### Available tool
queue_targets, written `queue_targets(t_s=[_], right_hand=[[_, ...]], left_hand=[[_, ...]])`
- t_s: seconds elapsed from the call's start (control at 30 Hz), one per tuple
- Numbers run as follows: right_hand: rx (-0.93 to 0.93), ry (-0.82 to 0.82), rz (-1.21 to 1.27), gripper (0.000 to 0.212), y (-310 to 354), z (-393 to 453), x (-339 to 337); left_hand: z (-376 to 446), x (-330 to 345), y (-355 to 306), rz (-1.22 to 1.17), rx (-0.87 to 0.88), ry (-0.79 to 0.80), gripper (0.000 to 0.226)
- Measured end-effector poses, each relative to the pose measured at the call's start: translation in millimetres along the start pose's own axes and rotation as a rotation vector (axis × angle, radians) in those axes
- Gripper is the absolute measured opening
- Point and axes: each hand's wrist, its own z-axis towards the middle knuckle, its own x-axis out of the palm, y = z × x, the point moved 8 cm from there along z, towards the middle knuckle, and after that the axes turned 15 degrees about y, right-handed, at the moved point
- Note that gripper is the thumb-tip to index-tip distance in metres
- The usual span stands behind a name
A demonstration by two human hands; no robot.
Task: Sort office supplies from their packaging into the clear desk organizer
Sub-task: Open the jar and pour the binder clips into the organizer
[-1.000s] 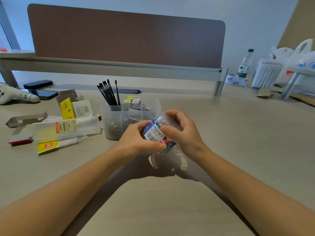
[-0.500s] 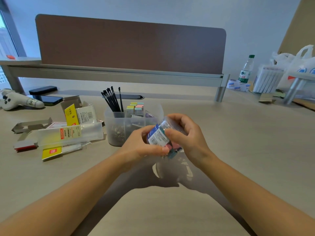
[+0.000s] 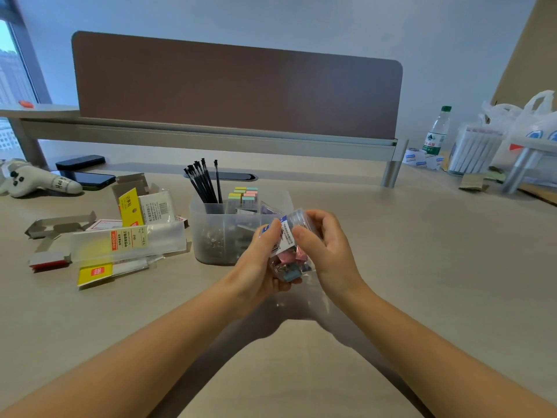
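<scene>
- Step in hand, as I judge it: opening the clear jar (image 3: 289, 251) of coloured clips so they can go into the organizer (image 3: 217, 236).
- Left hand (image 3: 259, 267) cups the jar from below and from its left side, fingers curled round the body, thumb up by the blue label.
- Right hand (image 3: 325, 251) grips the upper end, thumb pressed on the white label, fingers wrapped over the far side.
- The jar is tilted, its top leaning away towards the organizer; pink and blue clips show through the lower part.
- To do it well: keep the left hand firm as the anchor, let the right hand work the top, and hold the mouth upward so clips do not spill onto the desk (image 3: 422, 282).
- The jar is held above the desk near its middle, just in front of the organizer's near right corner, well clear of every desk edge.
- Empty packaging (image 3: 126, 239) lies left of the organizer, towards the desk's left edge.
</scene>
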Motion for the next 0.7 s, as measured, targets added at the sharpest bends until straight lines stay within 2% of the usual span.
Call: queue_targets(t_s=[0.1,0.23,0.37,0.53,0.7], right_hand=[[-0.026,-0.015,-0.016,0.049,2,0,0],[-0.036,-0.002,-0.041,0.047,2,-1,0],[-0.034,0.003,-0.065,0.045,2,0,-2],[0.002,0.019,-0.012,0.023,1,2,-4],[0.004,0.036,-0.001,0.021,2,2,0]], left_hand=[[0,1,1,-0.017,-0.019,0.001,0.067],[2,-1,3,-0.047,-0.035,-0.001,0.080],[4,-1,5,-0.078,-0.045,0.011,0.076],[0,0,-2,-0.039,-0.039,0.120,0.063],[-5,-1,-11,0.061,0.013,0.173,0.069]])
